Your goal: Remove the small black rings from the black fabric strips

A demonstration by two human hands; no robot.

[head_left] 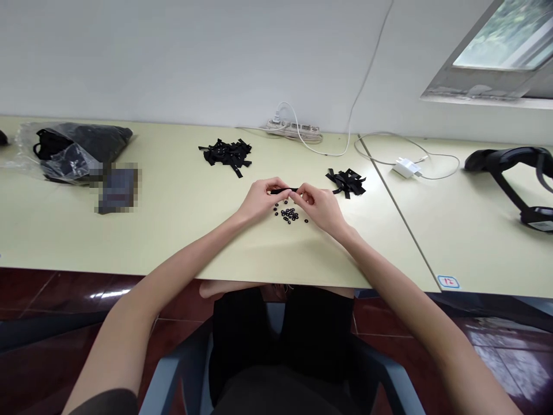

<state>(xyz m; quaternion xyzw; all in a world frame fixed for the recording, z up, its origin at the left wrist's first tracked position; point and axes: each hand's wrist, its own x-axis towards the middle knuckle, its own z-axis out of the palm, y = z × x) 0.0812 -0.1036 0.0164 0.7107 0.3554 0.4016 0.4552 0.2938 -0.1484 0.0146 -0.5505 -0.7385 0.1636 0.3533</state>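
Note:
Between my two hands a short black strip [281, 191] is stretched level, just above the table. My left hand [263, 199] pinches its left part, and my right hand [318, 206] pinches it farther right, with the fingertips almost meeting. Right below lie several small black rings [289, 215], most in a cluster and a few scattered. Whether a ring is on the strip is hidden by my fingers. One pile of black strips [227, 154] lies behind my left hand. Another pile of black strips [348, 182] is close to the right of my right hand.
A power strip [296, 129] with a white cable stands against the wall. To the right are a white charger [406, 168] and a black headset [514, 173]. At the left, a clear plastic bag [78, 151] holds dark items, beside a blurred dark object [118, 189]. The pale table [173, 225] has a seam at right.

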